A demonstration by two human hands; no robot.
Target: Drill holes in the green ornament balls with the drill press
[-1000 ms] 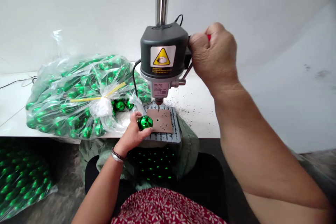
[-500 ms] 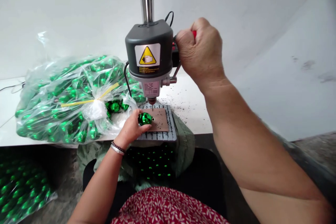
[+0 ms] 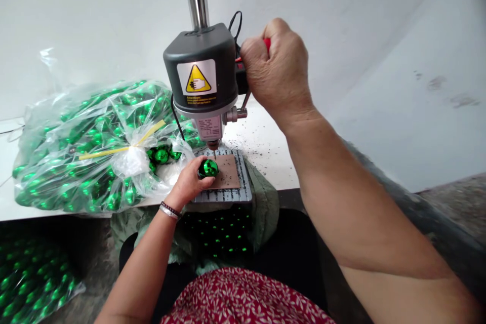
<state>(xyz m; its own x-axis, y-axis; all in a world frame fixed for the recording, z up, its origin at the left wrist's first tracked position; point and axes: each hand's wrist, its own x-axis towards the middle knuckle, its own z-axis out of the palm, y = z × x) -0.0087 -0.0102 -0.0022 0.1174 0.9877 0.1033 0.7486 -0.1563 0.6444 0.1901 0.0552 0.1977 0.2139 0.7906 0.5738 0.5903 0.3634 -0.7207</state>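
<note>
A shiny green ball (image 3: 209, 168) is gripped between the thumb and fingers of my left hand (image 3: 192, 178), over the brown board (image 3: 230, 174) on the drill press base. Just above the ball hangs the thin drill bit (image 3: 214, 153); whether it touches the ball I cannot tell. My right hand (image 3: 279, 63) is wrapped round the red-tipped lever (image 3: 267, 44) at the right side of the drill press head (image 3: 201, 71). Most of the lever is hidden by the fist. A yellow warning label (image 3: 196, 78) faces me on the head.
A large clear plastic bag (image 3: 91, 147) full of green balls lies left of the drill press, tied with yellow ribbon. Dark shavings lie on the white table (image 3: 266, 162). More green balls sit below the table edge in a green cloth sack (image 3: 266, 207) and a bag (image 3: 34, 273) at lower left.
The whole view has shifted slightly, so the drill press and bag sit further left. The ball in my left hand has turned; its small end no longer shows. My right hand stays on the lever.
</note>
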